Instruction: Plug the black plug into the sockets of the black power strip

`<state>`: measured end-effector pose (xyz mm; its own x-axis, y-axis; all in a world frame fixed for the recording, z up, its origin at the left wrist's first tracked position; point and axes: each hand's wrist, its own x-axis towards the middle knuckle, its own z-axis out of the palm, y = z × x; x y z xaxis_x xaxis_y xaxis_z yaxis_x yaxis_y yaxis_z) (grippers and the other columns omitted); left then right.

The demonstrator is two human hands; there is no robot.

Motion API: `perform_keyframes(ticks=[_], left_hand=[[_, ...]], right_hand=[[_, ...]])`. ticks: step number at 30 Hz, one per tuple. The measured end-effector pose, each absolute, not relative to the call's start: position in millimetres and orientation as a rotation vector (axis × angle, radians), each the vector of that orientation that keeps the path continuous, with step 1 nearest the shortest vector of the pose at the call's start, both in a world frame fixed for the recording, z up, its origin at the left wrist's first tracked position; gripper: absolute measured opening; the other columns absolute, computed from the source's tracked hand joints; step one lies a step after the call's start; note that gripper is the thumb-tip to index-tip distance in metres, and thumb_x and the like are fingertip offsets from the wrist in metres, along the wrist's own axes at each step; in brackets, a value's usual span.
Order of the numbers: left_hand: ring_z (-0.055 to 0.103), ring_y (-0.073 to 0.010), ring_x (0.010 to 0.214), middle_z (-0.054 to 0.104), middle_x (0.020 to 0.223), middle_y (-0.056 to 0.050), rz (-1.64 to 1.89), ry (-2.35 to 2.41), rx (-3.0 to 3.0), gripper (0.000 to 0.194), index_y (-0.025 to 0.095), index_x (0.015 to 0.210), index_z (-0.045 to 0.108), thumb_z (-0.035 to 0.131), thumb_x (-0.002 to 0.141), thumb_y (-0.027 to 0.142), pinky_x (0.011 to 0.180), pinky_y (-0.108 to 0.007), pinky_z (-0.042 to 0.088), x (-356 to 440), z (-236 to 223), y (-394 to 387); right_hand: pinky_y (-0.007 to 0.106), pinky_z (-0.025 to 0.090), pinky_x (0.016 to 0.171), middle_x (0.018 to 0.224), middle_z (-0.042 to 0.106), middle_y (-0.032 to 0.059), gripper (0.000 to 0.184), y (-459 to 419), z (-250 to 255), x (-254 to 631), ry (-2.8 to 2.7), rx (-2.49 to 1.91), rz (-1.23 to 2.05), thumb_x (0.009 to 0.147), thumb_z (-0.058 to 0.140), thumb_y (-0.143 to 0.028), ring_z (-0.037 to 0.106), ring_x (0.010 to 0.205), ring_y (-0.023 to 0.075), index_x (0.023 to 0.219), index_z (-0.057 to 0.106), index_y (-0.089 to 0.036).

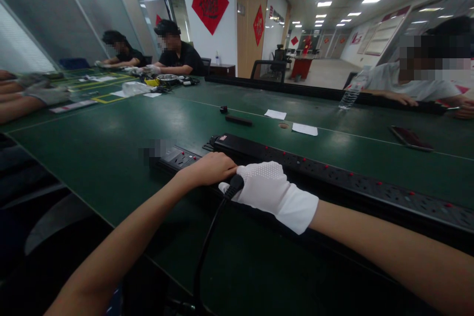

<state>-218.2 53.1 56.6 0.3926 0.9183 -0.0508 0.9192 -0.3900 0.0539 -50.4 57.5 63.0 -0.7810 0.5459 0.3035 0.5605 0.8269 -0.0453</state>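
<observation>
My bare left hand (211, 169) lies curled on the near black power strip (181, 158), fingers closed over its edge. My right hand (264, 188), in a white dotted glove, is closed on a black plug (234, 185) whose cable (203, 252) drops toward me off the table edge. The two hands touch each other at the plug. A second, longer black power strip (333, 170) with red switches runs from behind my hands to the right.
The green table (111, 153) carries a small black bar (239, 120), white paper slips (304, 129), a phone (410, 138) and a water bottle (350, 94). Other people sit at the far left and at the right. A co-worker's gloved hands (44, 91) rest at the left.
</observation>
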Motion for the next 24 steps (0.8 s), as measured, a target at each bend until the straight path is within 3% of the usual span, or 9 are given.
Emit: perform_keyframes(ticks=[11,24], left_hand=[[0.056,-0.0165,0.063,0.064,0.073,-0.007,-0.009,1.717,2.546,0.036,0.015,0.072,0.063,0.034,0.088,0.03,0.058,-0.027,0.037,-218.1,56.3,52.4],[0.057,-0.016,0.066,0.064,0.076,-0.007,-0.01,1.699,2.541,0.035,0.015,0.074,0.063,0.034,0.088,0.029,0.061,-0.026,0.038,-219.2,55.3,53.2]], right_hand=[[0.029,0.037,0.055,0.076,0.067,0.005,0.044,56.8,61.2,-50.5,-2.744,-0.882,-0.167,0.078,0.041,-0.058,0.061,0.066,0.0196,0.08,0.063,-0.02],[0.028,0.038,0.057,0.075,0.067,0.0038,0.04,56.9,60.6,-49.5,-2.735,-0.86,-0.147,0.079,0.042,-0.055,0.061,0.067,0.0191,0.078,0.062,-0.021]])
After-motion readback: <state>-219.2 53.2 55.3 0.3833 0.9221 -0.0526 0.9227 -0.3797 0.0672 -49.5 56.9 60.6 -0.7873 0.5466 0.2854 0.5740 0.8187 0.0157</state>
